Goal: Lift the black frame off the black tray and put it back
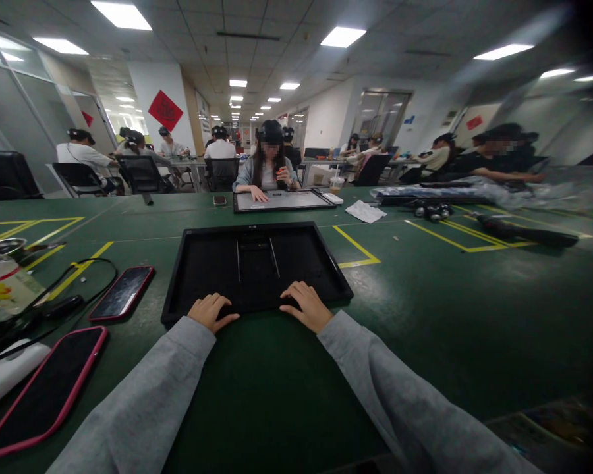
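A shallow black panel with a raised rim (261, 306) lies on the green table in front of me; it looks like a monitor's back cover. Two thin metal rods (275, 257) and a dark rectangular bracket show inside it. My left hand (210, 312) is on the near rim, left of the middle, its fingers curled over the inner side and the thumb along the edge. On the same rim, to the right, my right hand (306, 306) takes hold in a like way, thumb pointing inward. The undersides of both hands are hidden.
Left of the panel lie a phone (122, 293), a pink-rimmed phone (49, 388), black cables and a plastic container (10, 283). Across the table a person (269, 164) works at a grey panel (281, 200). A crumpled tissue (366, 211) and a black power tool (526, 232) lie to the right.
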{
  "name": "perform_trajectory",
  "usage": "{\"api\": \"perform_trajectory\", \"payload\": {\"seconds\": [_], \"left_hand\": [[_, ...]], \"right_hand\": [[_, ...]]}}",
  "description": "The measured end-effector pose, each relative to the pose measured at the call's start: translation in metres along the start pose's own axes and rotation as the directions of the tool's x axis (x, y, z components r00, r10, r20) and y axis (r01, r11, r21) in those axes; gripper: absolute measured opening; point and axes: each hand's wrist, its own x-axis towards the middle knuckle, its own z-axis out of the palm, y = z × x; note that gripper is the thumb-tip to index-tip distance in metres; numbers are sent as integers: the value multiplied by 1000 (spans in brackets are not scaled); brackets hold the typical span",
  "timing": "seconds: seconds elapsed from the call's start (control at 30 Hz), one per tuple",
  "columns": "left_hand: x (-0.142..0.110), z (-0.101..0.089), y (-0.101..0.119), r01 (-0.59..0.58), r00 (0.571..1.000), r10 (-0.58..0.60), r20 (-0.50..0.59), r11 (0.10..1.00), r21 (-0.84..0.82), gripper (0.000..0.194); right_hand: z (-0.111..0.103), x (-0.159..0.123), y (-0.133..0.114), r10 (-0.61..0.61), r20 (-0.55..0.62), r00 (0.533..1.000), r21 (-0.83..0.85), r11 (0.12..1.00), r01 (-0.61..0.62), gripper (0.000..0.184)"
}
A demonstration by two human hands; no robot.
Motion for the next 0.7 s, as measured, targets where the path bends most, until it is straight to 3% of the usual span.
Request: {"api": "perform_trajectory", "payload": {"seconds": [0.07, 0.13, 0.27, 0.33, 0.43, 0.57, 0.7], "left_hand": [[-1, -12, 4, 67, 992, -64, -106, 998, 21, 37], [-2, -27, 1, 176, 955, -164, -248, 984, 27, 34], [-7, -46, -25, 452, 792, -400, -462, 892, 3, 36], [-11, -45, -41, 550, 735, -493, -465, 835, -17, 37], [-16, -37, -62, 643, 692, -617, -374, 762, -68, 40], [-18, -28, -75, 664, 698, -665, -266, 740, -108, 38], [-16, -32, -68, 623, 715, -625, -314, 773, -119, 32]], "right_hand": [[-6, 0, 5, 15, -61, 998, -14, 1000, -16, 28], [-12, 0, 18, 74, -157, 985, -63, 994, -85, 29], [-22, -8, 63, 308, -343, 887, -185, 904, -385, 34], [-24, -13, 85, 438, -369, 820, -212, 819, -533, 40], [-23, -18, 107, 574, -329, 750, -189, 738, -647, 54], [-21, -18, 117, 614, -233, 754, -97, 757, -646, 57], [-22, -16, 118, 591, -265, 762, -17, 787, -616, 54]]}}
